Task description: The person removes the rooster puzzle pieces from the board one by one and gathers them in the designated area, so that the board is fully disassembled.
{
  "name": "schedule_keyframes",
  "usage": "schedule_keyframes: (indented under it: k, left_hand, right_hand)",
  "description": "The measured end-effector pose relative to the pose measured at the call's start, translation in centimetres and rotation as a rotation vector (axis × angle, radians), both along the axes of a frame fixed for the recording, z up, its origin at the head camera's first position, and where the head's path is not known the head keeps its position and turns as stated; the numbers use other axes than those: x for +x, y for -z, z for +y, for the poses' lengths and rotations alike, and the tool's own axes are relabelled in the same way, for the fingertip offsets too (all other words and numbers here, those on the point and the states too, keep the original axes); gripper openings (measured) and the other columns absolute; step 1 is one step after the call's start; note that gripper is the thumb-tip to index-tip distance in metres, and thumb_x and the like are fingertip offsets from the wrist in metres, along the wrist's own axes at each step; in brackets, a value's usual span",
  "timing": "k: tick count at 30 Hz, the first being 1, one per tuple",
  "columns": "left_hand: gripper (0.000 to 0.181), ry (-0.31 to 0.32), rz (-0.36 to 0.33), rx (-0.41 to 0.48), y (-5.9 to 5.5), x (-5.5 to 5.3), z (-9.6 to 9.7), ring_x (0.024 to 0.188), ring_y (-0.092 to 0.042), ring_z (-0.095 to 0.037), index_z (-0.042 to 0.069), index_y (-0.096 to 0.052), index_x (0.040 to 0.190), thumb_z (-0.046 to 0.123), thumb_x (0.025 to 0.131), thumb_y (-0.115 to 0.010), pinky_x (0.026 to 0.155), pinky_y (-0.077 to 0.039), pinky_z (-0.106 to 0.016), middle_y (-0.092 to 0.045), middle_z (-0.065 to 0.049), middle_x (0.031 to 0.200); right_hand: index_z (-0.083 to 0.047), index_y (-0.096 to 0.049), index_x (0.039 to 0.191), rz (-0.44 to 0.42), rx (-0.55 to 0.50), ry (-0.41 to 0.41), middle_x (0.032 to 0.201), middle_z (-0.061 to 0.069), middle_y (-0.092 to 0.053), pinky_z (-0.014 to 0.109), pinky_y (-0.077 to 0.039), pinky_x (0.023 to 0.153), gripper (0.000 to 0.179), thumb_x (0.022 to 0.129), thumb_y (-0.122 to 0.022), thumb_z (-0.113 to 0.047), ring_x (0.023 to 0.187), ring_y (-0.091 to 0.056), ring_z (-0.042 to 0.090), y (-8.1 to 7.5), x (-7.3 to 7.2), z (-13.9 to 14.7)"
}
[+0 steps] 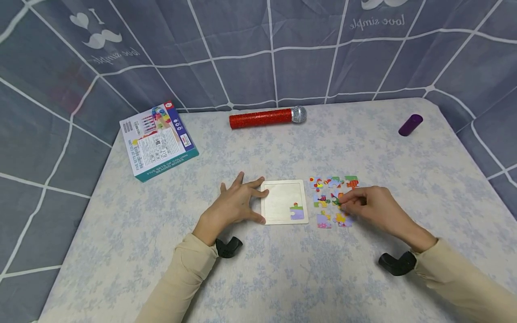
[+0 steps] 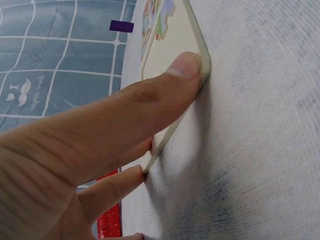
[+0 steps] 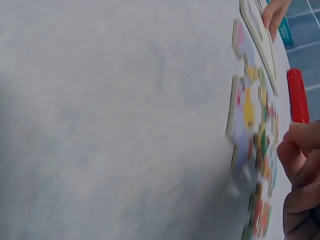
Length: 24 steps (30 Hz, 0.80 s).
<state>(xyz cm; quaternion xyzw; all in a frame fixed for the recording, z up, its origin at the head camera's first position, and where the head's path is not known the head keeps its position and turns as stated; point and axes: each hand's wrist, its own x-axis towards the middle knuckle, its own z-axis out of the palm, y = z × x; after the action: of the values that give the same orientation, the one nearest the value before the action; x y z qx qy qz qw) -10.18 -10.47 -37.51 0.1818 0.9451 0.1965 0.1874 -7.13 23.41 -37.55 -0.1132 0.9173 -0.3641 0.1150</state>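
My left hand (image 1: 232, 202) spreads over the left side of a pale wooden puzzle tray (image 1: 278, 221). In the left wrist view its thumb (image 2: 186, 67) presses on the tray's rim, and other fingertips touch the edge farther along. One lilac and green jigsaw piece (image 1: 297, 212) lies in the tray's lower right corner. Right of the tray, several colourful jigsaw pieces (image 1: 324, 220) lie in loose rows. My right hand (image 1: 373, 206) is over them, thumb and forefinger together at a green and orange piece (image 1: 336, 200); whether they pinch it I cannot tell. Its fingers hide some pieces.
A red glittery microphone (image 1: 260, 119) lies at the table's back edge. Back left is a bead toy box (image 1: 159, 141), and a small purple cylinder (image 1: 410, 125) lies back right. Behind the patterned tablecloth (image 1: 278, 273) hangs a grey-blue checked curtain (image 1: 242, 36).
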Motion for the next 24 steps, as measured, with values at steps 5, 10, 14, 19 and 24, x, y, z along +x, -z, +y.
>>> schedule_keyframes:
  k: [5, 10, 14, 19, 24]
  left_hand:
    - [0.079, 0.002, 0.000, -0.004, 0.0, 0.0, 0.0, 0.148, -0.006, -0.042, 0.019, -0.062, 0.134, 0.035, 0.064, -0.092, 0.101, -0.007, -0.080, -0.033, 0.003, 0.157]
    - [0.079, -0.002, -0.010, -0.006, 0.0, 0.0, 0.0, 0.148, -0.005, -0.041, 0.020, -0.061, 0.135, 0.035, 0.064, -0.092, 0.102, -0.006, -0.080, -0.032, 0.004, 0.157]
    - [0.079, -0.003, -0.015, -0.012, 0.0, 0.0, 0.0, 0.148, -0.004, -0.041, 0.021, -0.061, 0.135, 0.036, 0.064, -0.091, 0.102, -0.006, -0.079, -0.031, 0.004, 0.158]
    - [0.078, 0.000, -0.015, -0.017, -0.1, 0.0, 0.0, 0.148, -0.005, -0.041, 0.021, -0.061, 0.135, 0.037, 0.065, -0.091, 0.102, -0.007, -0.079, -0.032, 0.004, 0.158]
    - [0.078, 0.001, -0.010, -0.023, -0.1, 0.0, -0.1, 0.148, -0.005, -0.042, 0.021, -0.061, 0.135, 0.037, 0.065, -0.091, 0.102, -0.008, -0.079, -0.032, 0.003, 0.158]
  right_hand:
    - [-0.006, -0.078, 0.101, 0.051, -0.016, -0.065, 0.074, -0.005, -0.064, 0.022, -0.041, 0.054, 0.016, 0.086, -0.073, -0.007, 0.060, -0.050, 0.006, 0.2, -0.7, -2.1]
    - [-0.003, -0.077, 0.104, 0.034, -0.073, -0.119, 0.068, -0.004, -0.061, 0.022, -0.039, 0.048, 0.018, 0.087, -0.071, -0.004, 0.053, -0.047, 0.007, 0.7, -1.3, -4.6]
    - [-0.002, -0.076, 0.105, 0.062, -0.089, -0.170, 0.068, -0.007, -0.061, 0.021, -0.039, 0.051, 0.020, 0.086, -0.070, -0.002, 0.055, -0.046, 0.006, 1.2, -1.7, -6.2]
    - [-0.002, -0.076, 0.107, 0.087, -0.076, -0.227, 0.076, -0.007, -0.064, 0.021, -0.040, 0.056, 0.020, 0.087, -0.070, -0.004, 0.061, -0.048, 0.006, 1.6, -2.1, -7.6]
    - [-0.002, -0.076, 0.107, 0.099, -0.068, -0.245, 0.089, -0.001, -0.070, 0.022, -0.041, 0.056, 0.020, 0.089, -0.069, -0.003, 0.063, -0.049, 0.007, 1.6, -2.1, -8.1]
